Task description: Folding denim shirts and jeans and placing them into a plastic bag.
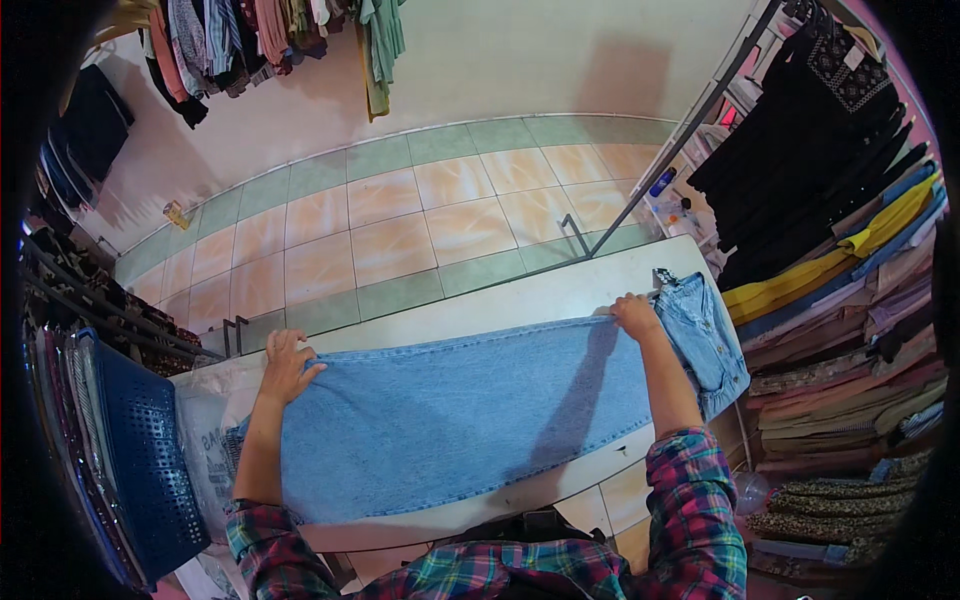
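Note:
A long piece of light-blue denim clothing lies spread flat across a white tabletop. My left hand pinches its far left corner, where the cloth is drawn up in small creases. Farther right, my right hand grips the far edge. Just beyond that hand sits a bunched denim part with buttons; whether it belongs to the same garment I cannot tell. A shadow of my right arm falls over the cloth.
A blue perforated plastic basket and clear plastic packaging are at the left. Folded clothes are stacked at the right beneath hanging black garments. A dark metal pole rises behind the table. More clothes hang on the far wall.

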{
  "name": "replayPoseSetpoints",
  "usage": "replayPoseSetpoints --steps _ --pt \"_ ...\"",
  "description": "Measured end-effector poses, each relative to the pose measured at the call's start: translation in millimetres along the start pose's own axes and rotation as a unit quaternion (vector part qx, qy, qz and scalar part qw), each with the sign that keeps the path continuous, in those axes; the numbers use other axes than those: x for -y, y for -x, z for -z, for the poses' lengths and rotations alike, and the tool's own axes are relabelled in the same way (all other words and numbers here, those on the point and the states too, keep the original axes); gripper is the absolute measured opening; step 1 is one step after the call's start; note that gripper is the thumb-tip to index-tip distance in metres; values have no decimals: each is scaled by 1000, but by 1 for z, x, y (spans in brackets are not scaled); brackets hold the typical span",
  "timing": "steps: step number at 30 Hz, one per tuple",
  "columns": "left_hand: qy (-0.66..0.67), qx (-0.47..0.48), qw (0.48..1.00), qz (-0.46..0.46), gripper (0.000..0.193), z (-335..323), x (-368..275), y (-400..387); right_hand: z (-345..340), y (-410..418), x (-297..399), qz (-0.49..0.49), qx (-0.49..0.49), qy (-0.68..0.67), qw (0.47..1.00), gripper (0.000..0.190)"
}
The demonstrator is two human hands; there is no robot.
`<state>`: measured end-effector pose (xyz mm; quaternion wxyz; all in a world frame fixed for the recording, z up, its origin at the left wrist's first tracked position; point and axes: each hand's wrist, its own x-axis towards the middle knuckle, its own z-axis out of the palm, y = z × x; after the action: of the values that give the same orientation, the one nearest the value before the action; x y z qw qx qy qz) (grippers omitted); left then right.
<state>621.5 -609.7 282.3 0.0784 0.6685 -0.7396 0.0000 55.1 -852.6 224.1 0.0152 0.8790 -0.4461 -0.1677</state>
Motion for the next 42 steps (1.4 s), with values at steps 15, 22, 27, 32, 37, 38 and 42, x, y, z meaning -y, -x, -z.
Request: replayPoseSetpoints --steps 15,22,27,32,37,38,42 --pt "187 -69 964 176 28 -73 8 12 -17 -7 -1 -33 -107 51 992 17" --pt "-24 -144 985 -91 15 -52 -9 111 -17 41 -11 47 -250 50 966 12" --pt "-31 -23 992 -122 10 -56 -43 134 -46 78 -16 34 -266 109 957 10" --pt "-52 -27 997 -58 8 -55 -42 140 -46 86 -13 3 -241 120 963 10" --pt "-49 -31 997 -56 7 -57 -44 148 -55 106 -11 -26 -239 90 967 11" --pt "-50 -22 997 -49 7 -59 -43 151 -59 108 -10 -31 -204 79 975 11" --pt "-34 -3 997 -72 6 -58 -44 149 -69 116 -7 -55 -197 70 976 14"
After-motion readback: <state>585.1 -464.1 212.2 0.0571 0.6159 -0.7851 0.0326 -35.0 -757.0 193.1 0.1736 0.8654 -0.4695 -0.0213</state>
